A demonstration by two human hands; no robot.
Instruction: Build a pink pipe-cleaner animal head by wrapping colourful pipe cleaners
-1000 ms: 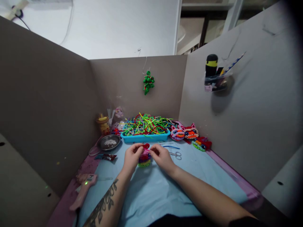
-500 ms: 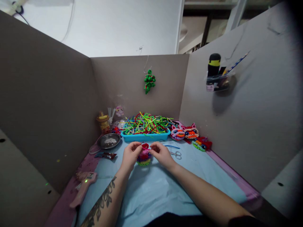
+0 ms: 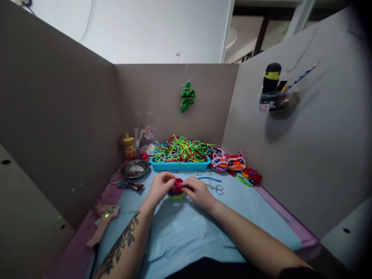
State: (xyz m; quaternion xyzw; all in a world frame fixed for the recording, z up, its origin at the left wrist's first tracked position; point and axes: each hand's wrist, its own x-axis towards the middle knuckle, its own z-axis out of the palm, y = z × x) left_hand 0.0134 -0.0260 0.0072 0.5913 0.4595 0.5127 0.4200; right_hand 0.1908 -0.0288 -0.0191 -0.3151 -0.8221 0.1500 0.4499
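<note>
Between my two hands stands a small, round figure (image 3: pixel 176 196) of fuzzy pipe cleaners, green and yellow at the bottom, purple and red higher up. A red and pink part rises at its top. My left hand (image 3: pixel 162 186) pinches this top part from the left with thumb and forefinger. From the right, my right hand (image 3: pixel 197 192) has thumb and fingers pressed together at the pink strand. Its fingertips partly hide the figure's right side. Scissors (image 3: pixel 216 188) and a blue pipe cleaner (image 3: pixel 209 179) lie just beyond my right hand.
A blue tray (image 3: pixel 180 166) heaped with pipe cleaners stands at the back. Finished-looking animal figures (image 3: pixel 236 162) sit to its right. On the left are a metal bowl (image 3: pixel 135 169), a wrapper (image 3: pixel 130 186) and a pink glue gun (image 3: pixel 104 225). Grey panels enclose three sides.
My right hand has shifted slightly left and its fingers have curled in closer over the figure's top. The left hand keeps its pinch. The camera view has tilted and shifted a little.
</note>
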